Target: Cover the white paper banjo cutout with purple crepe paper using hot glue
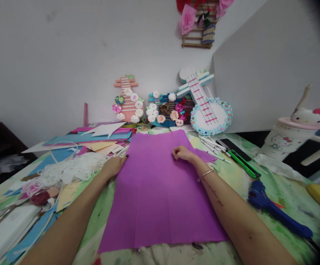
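Observation:
A large purple sheet (154, 191) with faint lengthwise creases lies flat on the cloth-covered table. My left hand (114, 165) rests at the sheet's left edge, fingers stretched out and a fingertip on the purple surface. Over the upper right part of the sheet is my right hand (182, 154), its fingers curled together; whether anything small is between them is hidden. A bracelet circles my right wrist. Just right of that hand, a smaller purple piece (206, 156) lies by the sheet.
White cord (74, 169) and coloured sheets (88, 137) lie left. At right are white sticks (215, 149), a green cutter (242, 163), a blue glue gun (278, 213) and a white cup (284, 140). Flower-decorated crafts (128, 106) stand against the wall.

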Available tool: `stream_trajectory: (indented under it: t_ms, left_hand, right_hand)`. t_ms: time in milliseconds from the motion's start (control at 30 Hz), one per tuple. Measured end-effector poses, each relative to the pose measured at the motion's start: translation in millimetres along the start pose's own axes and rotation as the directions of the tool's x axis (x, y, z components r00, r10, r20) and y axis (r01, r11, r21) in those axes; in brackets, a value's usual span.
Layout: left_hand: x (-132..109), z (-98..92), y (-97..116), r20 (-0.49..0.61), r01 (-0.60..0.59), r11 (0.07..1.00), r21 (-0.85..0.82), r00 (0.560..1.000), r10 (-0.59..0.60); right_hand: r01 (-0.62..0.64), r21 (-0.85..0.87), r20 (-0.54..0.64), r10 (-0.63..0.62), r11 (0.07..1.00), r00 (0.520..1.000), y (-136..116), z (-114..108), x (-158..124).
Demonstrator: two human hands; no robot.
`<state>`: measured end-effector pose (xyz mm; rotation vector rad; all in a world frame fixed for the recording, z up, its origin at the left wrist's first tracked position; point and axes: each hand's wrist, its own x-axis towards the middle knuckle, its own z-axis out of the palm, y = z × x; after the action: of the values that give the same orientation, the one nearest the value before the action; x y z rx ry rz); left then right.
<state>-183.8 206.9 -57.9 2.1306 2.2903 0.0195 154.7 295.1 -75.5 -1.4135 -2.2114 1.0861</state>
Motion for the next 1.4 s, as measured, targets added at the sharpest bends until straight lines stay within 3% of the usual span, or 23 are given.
stream_trajectory:
  t_ms: [1400]
  left_hand:
    - [0.3,0.2,-0.1,-0.01,-0.002,1.0,-0.005,1.0,0.002]
  right_hand:
    - [-0.009,-0.012,-0.007,0.009,1.0,1.0,-1.0,1.1,1.0]
